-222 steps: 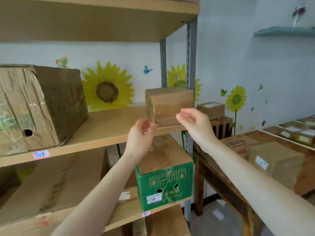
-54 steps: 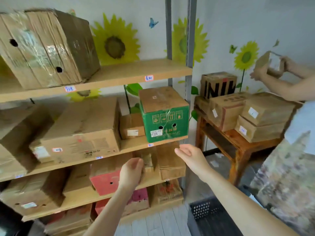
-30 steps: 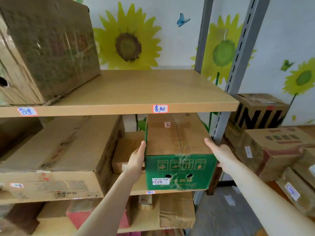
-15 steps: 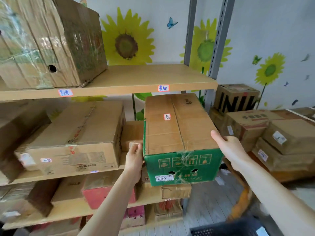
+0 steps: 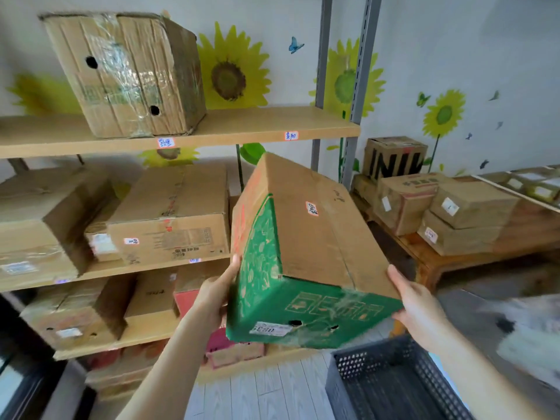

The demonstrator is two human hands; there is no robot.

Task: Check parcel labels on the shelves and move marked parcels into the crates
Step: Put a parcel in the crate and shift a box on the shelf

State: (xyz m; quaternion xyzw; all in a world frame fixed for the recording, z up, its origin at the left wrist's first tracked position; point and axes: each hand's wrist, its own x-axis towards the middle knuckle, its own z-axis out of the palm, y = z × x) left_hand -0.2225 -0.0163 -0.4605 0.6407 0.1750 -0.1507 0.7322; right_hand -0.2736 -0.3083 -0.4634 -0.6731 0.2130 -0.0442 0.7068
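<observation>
Both forearms reach forward and up from the bottom edge, elbows out of view. The left grip [image 5: 215,294] lies palm-flat against the green left side of the parcel [image 5: 318,237]. The one digit that shows points straight up along the side, and the rest are hidden behind the cardboard. The right grip [image 5: 415,307] clasps the near right corner, thumb laid up along the brown top edge and fingers curled under the green front.

The parcel hangs in the air between the two, clear of every shelf and tilted, its near left corner lowest and its far end raised. A white label [image 5: 268,329] sits low on the green front and a small tag [image 5: 312,208] on the brown top.

Below and to the right, a black perforated crate [image 5: 394,380] stands on the pale plank floor [image 5: 272,389], its open top just under the parcel's right corner. Bare floor lies between crate and shelving.

Behind the left grip, the middle shelf [image 5: 151,269] carries brown boxes out to its front edge. The upper shelf [image 5: 242,131] holds one large taped box [image 5: 127,74] at the left, and a tag [image 5: 291,135] is stuck on its front lip. Grey metal uprights [image 5: 360,86] close the shelving's right end.

Farther right, a wooden tabletop [image 5: 439,262] bears stacked labelled boxes [image 5: 466,216], well apart from the parcel.
</observation>
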